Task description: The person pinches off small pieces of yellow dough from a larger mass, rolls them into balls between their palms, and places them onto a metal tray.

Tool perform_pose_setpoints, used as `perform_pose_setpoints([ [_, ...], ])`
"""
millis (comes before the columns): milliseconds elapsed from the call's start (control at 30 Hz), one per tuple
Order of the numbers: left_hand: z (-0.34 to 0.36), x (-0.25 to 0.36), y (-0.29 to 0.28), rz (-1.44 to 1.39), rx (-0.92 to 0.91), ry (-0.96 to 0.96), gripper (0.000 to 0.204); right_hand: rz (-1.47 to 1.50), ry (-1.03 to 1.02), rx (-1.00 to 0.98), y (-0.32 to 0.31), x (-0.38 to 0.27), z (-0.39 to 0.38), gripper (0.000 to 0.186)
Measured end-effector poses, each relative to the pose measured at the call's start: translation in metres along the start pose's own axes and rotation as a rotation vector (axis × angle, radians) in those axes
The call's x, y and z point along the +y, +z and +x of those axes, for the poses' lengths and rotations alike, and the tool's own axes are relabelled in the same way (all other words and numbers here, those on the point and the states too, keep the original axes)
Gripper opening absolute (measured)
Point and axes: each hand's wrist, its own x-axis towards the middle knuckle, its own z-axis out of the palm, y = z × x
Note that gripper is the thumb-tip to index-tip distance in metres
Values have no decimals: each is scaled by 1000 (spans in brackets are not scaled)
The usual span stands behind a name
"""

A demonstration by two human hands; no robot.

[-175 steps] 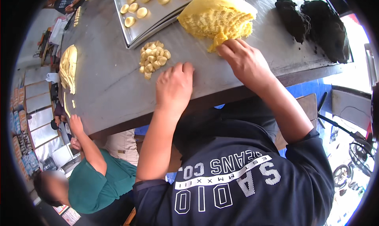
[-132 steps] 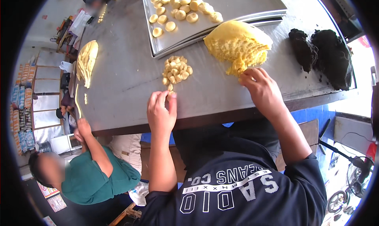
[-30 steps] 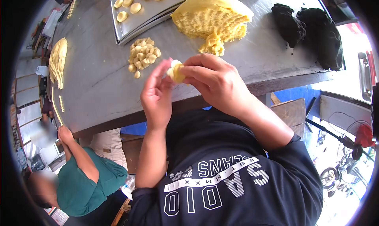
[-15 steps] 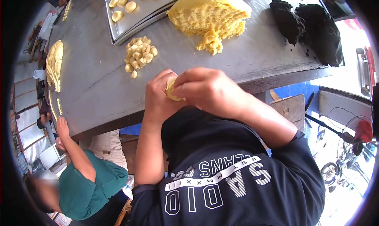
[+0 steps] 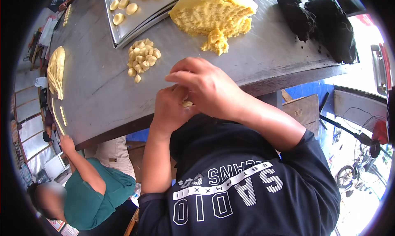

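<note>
Dead centre, the left hand [image 5: 169,109] curls around a small dough piece [image 5: 187,103] over the near edge of the grey table [image 5: 98,71], the right hand [image 5: 209,87] arched above, its grip hidden! Yellow dough [image 5: 212,13] sits at twelve o'clock, black dough [image 5: 329,28] at two, a green-shirted co-worker [image 5: 88,192] at eight.

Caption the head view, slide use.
Left hand holds a small dough piece under the right hand at a grey table bearing yellow dough and pale pellets.
</note>
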Motion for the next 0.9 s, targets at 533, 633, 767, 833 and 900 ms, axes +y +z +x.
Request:
perform_pose_setpoints([
  [533, 7, 1, -26, -892, -37, -246, 48, -635, 4, 14, -46, 44, -9, 11],
  [633, 4, 4, -21, -766, 23, -284, 45, -528, 48, 18, -52, 43, -16, 11],
  [767, 5, -5, -21, -741, 34, -188, 30, -281, 157, -3, -48, 27, -20, 10],
  [833, 6, -3, -23, -690, -1, -181, 22, -261, 131, 75, -45, 31, -16, 10],
  [900, 8, 1, -19, -710, 27, -290, 27, -243, 117, 147, -46, 31, -16, 11],
])
